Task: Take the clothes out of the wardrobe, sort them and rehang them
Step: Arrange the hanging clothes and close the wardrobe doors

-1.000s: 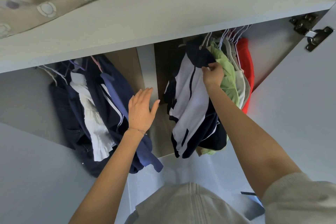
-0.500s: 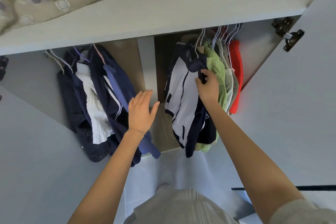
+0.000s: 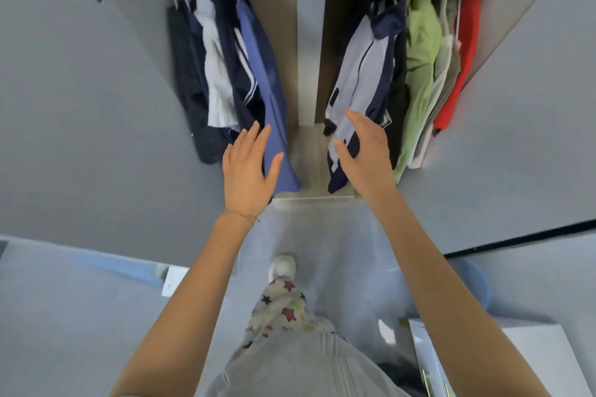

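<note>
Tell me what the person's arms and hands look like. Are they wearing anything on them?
The left forearm and right forearm are bare, with no sleeves over them. The left hand has a thin, fine bracelet at its wrist. The right hand wears nothing visible. No gloves.

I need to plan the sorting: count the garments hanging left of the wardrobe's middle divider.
4 visible: a dark garment far left, a white garment beside it, a navy striped jacket next, a blue garment nearest the divider. Others may be hidden between.
</note>
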Action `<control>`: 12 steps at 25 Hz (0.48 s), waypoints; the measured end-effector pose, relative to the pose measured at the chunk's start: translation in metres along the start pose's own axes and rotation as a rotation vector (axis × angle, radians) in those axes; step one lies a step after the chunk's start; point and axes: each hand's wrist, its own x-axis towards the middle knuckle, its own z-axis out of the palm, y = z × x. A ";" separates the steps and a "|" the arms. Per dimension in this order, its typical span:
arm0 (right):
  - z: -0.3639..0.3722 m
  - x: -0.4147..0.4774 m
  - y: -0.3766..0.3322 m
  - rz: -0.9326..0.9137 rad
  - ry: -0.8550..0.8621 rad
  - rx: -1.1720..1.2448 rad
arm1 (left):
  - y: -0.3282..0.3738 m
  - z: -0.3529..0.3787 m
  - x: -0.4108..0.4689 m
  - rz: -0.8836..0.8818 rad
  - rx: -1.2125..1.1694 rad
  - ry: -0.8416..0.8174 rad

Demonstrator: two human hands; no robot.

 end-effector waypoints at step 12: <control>0.046 -0.140 -0.102 -0.054 0.088 -0.004 | -0.048 -0.094 -0.138 0.095 -0.120 0.059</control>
